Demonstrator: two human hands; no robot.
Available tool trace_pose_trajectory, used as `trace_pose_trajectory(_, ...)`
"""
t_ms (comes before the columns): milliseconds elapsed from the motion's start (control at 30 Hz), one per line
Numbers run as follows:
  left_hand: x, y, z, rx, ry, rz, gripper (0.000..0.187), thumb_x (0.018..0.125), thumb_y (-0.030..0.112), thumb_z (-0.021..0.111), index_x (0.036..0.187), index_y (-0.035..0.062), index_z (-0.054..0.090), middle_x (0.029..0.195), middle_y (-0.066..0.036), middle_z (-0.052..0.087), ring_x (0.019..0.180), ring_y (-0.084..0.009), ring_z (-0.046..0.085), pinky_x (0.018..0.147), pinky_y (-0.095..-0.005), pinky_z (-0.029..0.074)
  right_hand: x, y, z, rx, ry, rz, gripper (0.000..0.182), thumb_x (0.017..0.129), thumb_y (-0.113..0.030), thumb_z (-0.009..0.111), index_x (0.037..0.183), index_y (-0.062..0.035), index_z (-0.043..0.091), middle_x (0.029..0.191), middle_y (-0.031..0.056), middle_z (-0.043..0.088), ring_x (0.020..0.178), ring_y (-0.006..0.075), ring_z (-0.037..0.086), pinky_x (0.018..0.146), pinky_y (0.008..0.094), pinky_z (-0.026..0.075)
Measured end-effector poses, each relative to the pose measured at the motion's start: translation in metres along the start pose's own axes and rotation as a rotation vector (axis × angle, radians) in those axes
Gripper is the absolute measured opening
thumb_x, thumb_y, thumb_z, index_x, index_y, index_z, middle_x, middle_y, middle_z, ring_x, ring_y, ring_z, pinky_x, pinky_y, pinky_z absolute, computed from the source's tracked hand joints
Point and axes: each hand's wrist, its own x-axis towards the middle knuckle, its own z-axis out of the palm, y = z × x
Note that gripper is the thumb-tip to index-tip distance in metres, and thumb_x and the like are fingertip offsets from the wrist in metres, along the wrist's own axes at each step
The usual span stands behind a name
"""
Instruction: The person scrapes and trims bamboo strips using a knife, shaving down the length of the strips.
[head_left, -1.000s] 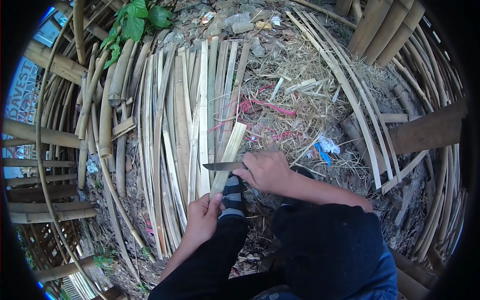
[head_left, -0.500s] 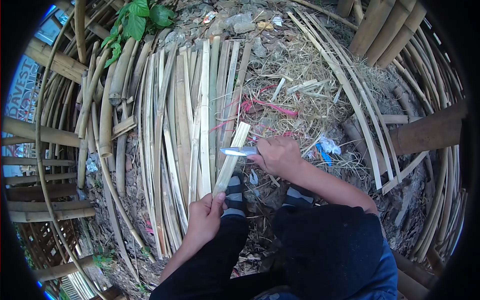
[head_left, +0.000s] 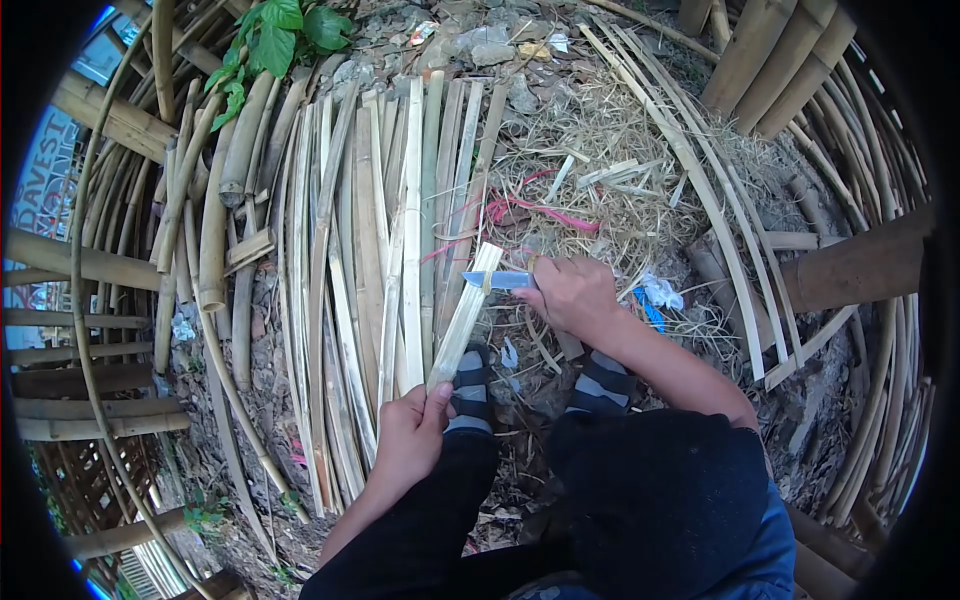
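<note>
A short split bamboo strip (head_left: 458, 337) slants up and away from my left hand (head_left: 413, 432), whose fingers are wrapped round its near end. In my right hand (head_left: 575, 295) is a knife (head_left: 497, 280); its handle is mostly hidden by the fingers. The blade points left and lies across the strip near the far end, touching it. A thin curl of shaving shows at the blade. Beyond the strip, long bamboo slats (head_left: 410, 230) lie side by side on the ground.
Pale shavings (head_left: 630, 150) and pink plastic string (head_left: 540, 212) cover the ground ahead. Long thin bamboo strips (head_left: 700, 180) curve along the right. Bamboo poles (head_left: 212, 250) stand at the left, and a thick bamboo post (head_left: 855, 262) juts in from the right. My sandalled feet (head_left: 603, 385) are below.
My right hand has moved slightly right and toward the strip's far end with the knife, its blade now more to the right. My left hand and the strip have barely shifted.
</note>
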Motion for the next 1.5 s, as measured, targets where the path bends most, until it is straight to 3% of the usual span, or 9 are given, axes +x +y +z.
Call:
trace_pose_trajectory(167,0.001,-0.002,0.001,-0.028,0.004,0.017,0.042,0.104,0.031,0.056,0.077,-0.0006,0.063,0.058,0.0,0.052,0.05,-0.0067,0.043,0.048,-0.0256,0.034,0.0,0.004,0.003,-0.001,-0.017,0.027,0.044,0.094,-0.05,0.059,0.081,-0.0081,0.059,0.058,0.0076,0.059,0.051,0.0237,0.064,0.045,0.0376,0.051)
trace_pose_trajectory(233,-0.004,-0.003,-0.002,-0.022,-0.02,0.008,0.042,0.105,0.031,0.056,0.077,-0.0002,0.062,0.058,0.001,0.052,0.05,-0.0064,0.043,0.048,-0.0255,0.033,0.008,0.01,0.001,-0.009,-0.293,0.431,0.047,0.101,-0.049,0.05,0.082,-0.0071,0.061,0.057,0.0122,0.061,0.052,0.03,0.066,0.048,0.0438,0.05)
trace_pose_trajectory(300,-0.012,-0.009,-0.005,-0.013,-0.047,-0.006,0.042,0.105,0.031,0.056,0.077,0.0002,0.062,0.058,0.001,0.051,0.05,-0.0061,0.043,0.047,-0.0253,0.033,0.013,0.076,0.007,-0.096,-0.188,0.706,0.051,0.104,-0.046,0.042,0.084,-0.0049,0.063,0.059,0.0178,0.063,0.054,0.0384,0.065,0.05,0.05,0.049)
trace_pose_trajectory(400,-0.009,-0.011,-0.006,0.024,-0.035,0.0,0.045,0.104,0.032,0.058,0.076,-0.002,0.063,0.056,-0.002,0.054,0.053,-0.0086,0.048,0.051,-0.0292,0.04,0.012,0.09,-0.014,-0.12,-0.162,0.743,0.054,0.105,-0.047,0.04,0.085,-0.0028,0.064,0.062,0.021,0.064,0.056,0.0425,0.064,0.051,0.0532,0.047)
trace_pose_trajectory(533,-0.002,-0.001,-0.002,-0.122,-0.084,-0.075,0.044,0.105,0.033,0.056,0.076,-0.0002,0.063,0.056,0.0,0.051,0.052,-0.0073,0.044,0.05,-0.0266,0.036,0.014,0.016,-0.035,0.46,-0.041,0.526,0.041,0.101,-0.038,0.053,0.083,-0.0027,0.061,0.058,0.0175,0.059,0.054,0.0391,0.062,0.051,0.0492,0.045)
trace_pose_trajectory(667,-0.001,0.004,-0.009,-0.43,-0.21,-0.125,0.045,0.105,0.036,0.053,0.078,0.0016,0.062,0.056,0.003,0.045,0.049,-0.0061,0.038,0.045,-0.0235,0.028,-0.009,-0.055,-0.024,0.618,-0.065,-0.007,0.039,0.095,-0.04,0.062,0.077,-0.0067,0.055,0.061,0.0103,0.055,0.053,0.0299,0.059,0.051,0.0404,0.045)
trace_pose_trajectory(767,0.0,0.001,-0.011,-0.527,-0.274,-0.143,0.047,0.105,0.04,0.052,0.079,0.002,0.062,0.055,0.003,0.042,0.047,-0.0064,0.034,0.044,-0.0231,0.024,-0.005,-0.068,-0.022,0.524,0.004,-0.096,0.042,0.09,-0.044,0.068,0.073,-0.0074,0.053,0.058,0.0077,0.056,0.05,0.0272,0.06,0.048,0.0376,0.048)
trace_pose_trajectory(1067,-0.004,0.004,-0.011,-0.485,-0.256,-0.123,0.05,0.105,0.043,0.052,0.078,0.0016,0.062,0.055,0.002,0.041,0.046,-0.0066,0.033,0.044,-0.0232,0.024,-0.002,-0.036,-0.018,0.281,0.037,0.001,0.046,0.095,-0.047,0.06,0.071,-0.0089,0.051,0.059,0.007,0.051,0.051,0.0258,0.056,0.049,0.0378,0.046)
trace_pose_trajectory(1500,-0.003,0.004,-0.01,-0.433,-0.2,-0.142,0.054,0.106,0.043,0.048,0.077,-0.0006,0.062,0.052,0.001,0.04,0.043,-0.0074,0.031,0.04,-0.0243,0.023,0.003,-0.002,-0.006,0.116,0.084,0.012,0.042,0.092,-0.046,0.063,0.076,-0.0084,0.055,0.062,0.0072,0.057,0.051,0.024,0.06,0.046,0.0369,0.048)
